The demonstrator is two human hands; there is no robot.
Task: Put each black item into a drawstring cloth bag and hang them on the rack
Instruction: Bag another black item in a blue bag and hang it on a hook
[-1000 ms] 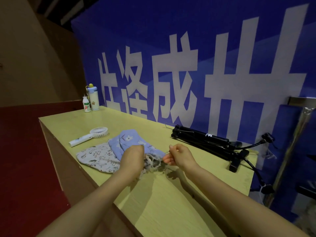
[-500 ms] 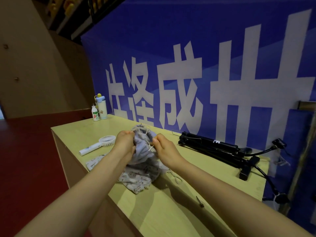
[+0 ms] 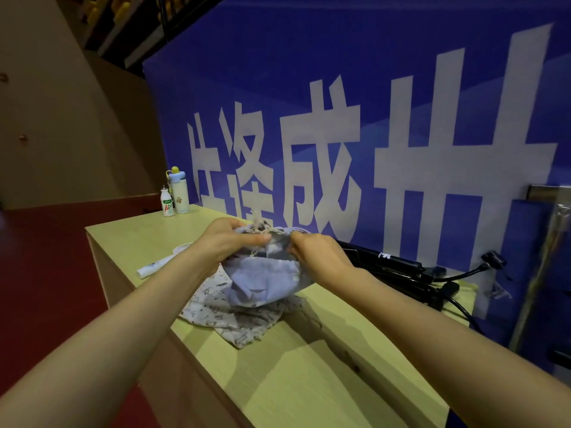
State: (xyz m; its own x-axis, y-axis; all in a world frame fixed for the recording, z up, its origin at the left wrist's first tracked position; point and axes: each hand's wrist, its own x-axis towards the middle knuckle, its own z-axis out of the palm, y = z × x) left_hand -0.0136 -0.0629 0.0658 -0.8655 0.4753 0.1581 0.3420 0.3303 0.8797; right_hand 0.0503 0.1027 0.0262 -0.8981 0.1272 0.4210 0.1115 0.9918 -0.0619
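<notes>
Though one in hands point(image 3: 228, 242) point(image 3: 321, 257), two bags point(image 3: 262, 282) point(image 3: 234, 325)

Left hand point(image 3: 230, 242) & right hand point(image 3: 318, 257) grip the gathered mouth of a blue drawstring bag point(image 3: 265, 282), held just above a patterned bag point(image 3: 228, 316) on a wooden counter point(image 3: 309, 381). Black tripod point(image 3: 392, 264) lies at right, under a blue banner point(image 3: 309, 88) w/ white characters; two bottles point(image 3: 174, 193) stand at the far-left corner, a white fan point(image 3: 154, 267) nearby.

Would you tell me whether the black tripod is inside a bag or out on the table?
Out: the black tripod lies bare on the table, while left hand and right hand grip the blue bag.
</notes>
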